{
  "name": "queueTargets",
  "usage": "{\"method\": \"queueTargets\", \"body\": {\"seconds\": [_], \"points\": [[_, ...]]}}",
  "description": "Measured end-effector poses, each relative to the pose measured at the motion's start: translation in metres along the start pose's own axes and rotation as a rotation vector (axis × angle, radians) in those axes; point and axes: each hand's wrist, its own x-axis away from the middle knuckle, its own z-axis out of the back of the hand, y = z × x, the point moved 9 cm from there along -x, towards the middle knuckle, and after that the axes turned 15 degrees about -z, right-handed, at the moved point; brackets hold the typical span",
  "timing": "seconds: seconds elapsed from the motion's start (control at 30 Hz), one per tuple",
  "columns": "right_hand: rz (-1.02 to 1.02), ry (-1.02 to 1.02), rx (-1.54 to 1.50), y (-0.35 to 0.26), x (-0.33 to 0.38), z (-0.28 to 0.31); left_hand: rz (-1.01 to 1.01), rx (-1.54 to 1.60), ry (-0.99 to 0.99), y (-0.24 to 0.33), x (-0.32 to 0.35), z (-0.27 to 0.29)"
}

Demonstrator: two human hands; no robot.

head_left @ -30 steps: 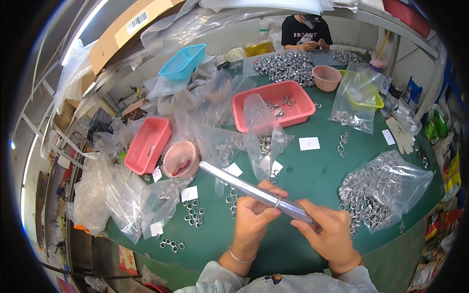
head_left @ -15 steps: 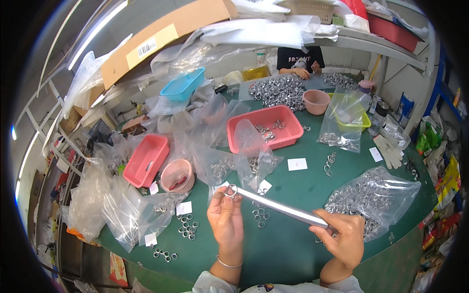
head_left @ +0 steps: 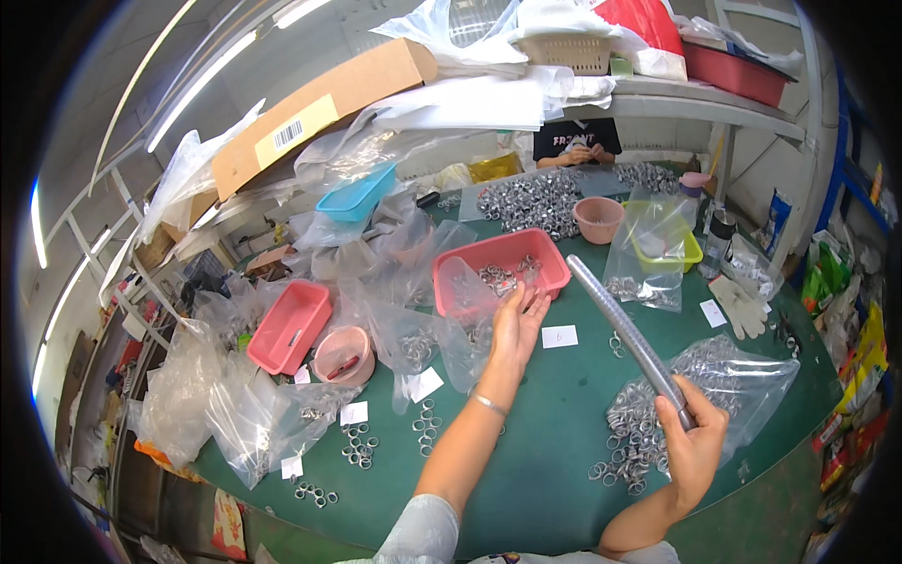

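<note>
Reaching now with open left hand (head_left: 519, 324) into red plastic tray (head_left: 554, 268) of metal rings, right hand (head_left: 693, 442) gripping long grey ring-stacked rod (head_left: 628, 336), many rings left.

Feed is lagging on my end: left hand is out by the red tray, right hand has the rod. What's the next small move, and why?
Probably close the left hand on a ring or two from the red tray. Its open fingers lie at the tray's near rim, beside loose rings, while the right hand holds the rod raised and tilted, its upper end free.
</note>
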Motion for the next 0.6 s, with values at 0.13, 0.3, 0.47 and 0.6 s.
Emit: {"method": "queueTargets", "body": {"seconds": [0.13,0.3,0.47,0.6], "points": [[-0.012,-0.023,-0.006,0.008,-0.004,0.007,-0.062,-0.353,-0.035,-0.011,0.039,0.026],[-0.033,-0.031,-0.05,0.014,-0.007,0.004,0.113,-0.78,-0.247,0.016,0.133,0.076],[0.008,0.025,-0.047,0.016,-0.006,0.012,0.063,-1.053,-0.229,0.074,0.216,0.109],[-0.016,0.059,0.006,0.007,0.003,0.021,0.061,-1.164,-0.199,0.07,0.254,0.129]]}}
